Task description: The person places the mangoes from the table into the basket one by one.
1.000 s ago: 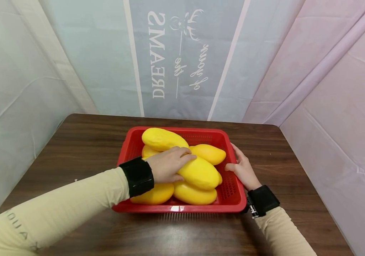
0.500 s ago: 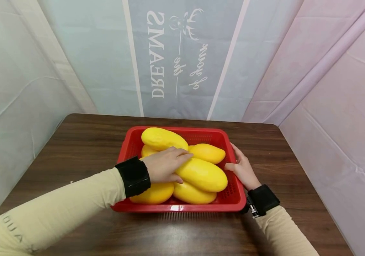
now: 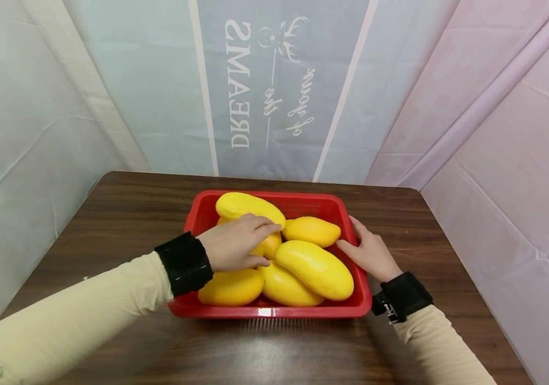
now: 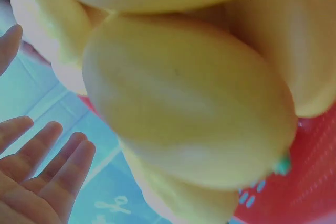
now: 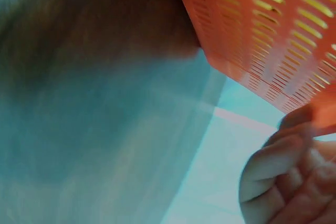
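Several yellow mangoes fill a red plastic basket. My left hand hovers over the pile with its fingers stretched out and holds nothing; the left wrist view shows those fingers apart from a mango with a small green tip. A long mango lies slanted on the pile at the front right, and another lies along the back left. My right hand grips the basket's right rim, its fingers curled beneath the rim in the right wrist view.
The basket stands on a dark wood-patterned table. A printed cloth hangs behind it, with pale cloth walls at both sides. A black band is strapped round each wrist.
The left hand has shifted the long mango toward the front right, let go of it and drawn back to the left. The right hand stays at the rim, its wrist slightly farther right.
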Tool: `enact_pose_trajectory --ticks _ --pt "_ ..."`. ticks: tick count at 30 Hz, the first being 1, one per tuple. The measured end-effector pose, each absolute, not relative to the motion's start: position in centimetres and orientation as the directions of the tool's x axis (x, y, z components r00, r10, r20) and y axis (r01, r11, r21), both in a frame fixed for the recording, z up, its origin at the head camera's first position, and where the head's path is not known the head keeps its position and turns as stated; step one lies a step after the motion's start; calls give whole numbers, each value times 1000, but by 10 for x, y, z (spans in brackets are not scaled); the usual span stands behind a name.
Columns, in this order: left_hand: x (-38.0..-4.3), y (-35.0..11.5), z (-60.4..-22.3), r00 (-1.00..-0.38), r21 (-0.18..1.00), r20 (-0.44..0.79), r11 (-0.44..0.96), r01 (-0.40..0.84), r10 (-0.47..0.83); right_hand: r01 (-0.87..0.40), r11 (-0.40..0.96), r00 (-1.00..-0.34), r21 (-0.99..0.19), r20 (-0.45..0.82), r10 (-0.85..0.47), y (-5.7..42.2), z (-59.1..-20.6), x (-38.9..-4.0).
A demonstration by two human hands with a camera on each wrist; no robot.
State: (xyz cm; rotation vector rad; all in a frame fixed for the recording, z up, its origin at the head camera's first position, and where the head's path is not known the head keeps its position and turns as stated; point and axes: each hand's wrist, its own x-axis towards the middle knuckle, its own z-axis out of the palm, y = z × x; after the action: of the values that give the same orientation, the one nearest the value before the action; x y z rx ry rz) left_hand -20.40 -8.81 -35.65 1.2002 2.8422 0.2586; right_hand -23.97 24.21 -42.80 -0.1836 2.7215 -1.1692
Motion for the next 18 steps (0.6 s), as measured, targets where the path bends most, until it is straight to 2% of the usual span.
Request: enact_pose_trajectory --ticks 3,7,12,18 --pt "-204 -97 -351 -705 173 72 688 705 705 -105 763 -984 -637 -46 -174 243 -419 -240" --pt "-204 -115 -344 -718 158 175 701 696 674 -201 830 -980 -521 103 -173 246 -406 -238" --pt "-204 -146 -340 -773 175 281 761 624 569 -318 838 -932 -443 307 -192 253 -386 -233" --pt "-199 -190 -343 -811 142 391 842 520 435 -327 877 -898 -352 406 -172 266 -367 -227"
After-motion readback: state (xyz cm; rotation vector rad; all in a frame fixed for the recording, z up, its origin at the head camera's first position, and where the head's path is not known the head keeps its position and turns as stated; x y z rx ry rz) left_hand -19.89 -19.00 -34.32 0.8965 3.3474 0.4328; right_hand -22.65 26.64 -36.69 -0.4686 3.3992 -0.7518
